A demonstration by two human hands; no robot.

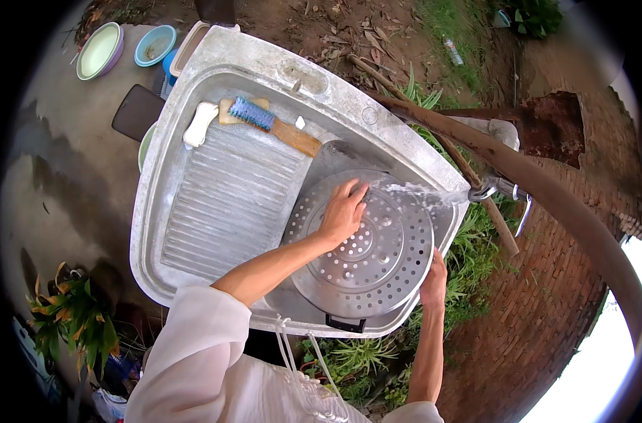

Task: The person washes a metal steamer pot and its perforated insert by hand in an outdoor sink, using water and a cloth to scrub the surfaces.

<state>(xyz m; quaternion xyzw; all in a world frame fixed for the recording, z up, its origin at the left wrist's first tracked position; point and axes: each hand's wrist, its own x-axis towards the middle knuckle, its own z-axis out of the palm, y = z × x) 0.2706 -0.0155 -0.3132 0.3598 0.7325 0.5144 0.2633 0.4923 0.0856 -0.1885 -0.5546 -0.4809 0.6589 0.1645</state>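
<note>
A round metal steamer pot (374, 278) with a perforated face and a black side handle (345, 323) lies in the right basin of a stone sink (146, 211). My left hand (343, 216) rests on the holed face, fingers extended and a little bent, holding nothing. At the right rim of the steamer, my right hand (434, 280) is closed round the edge, its fingertips partly hidden. Water (420, 192) runs from a metal tap (484, 190) onto the steamer's far right side.
On the ribbed washboard (229, 197) side lie a scrub brush (275, 127) with blue bristles, a yellowish block (226, 111) and a white bone-shaped piece (200, 125). Basins (100, 51) stand on the ground at far left. A brown pole (553, 197) crosses at right, near the tap.
</note>
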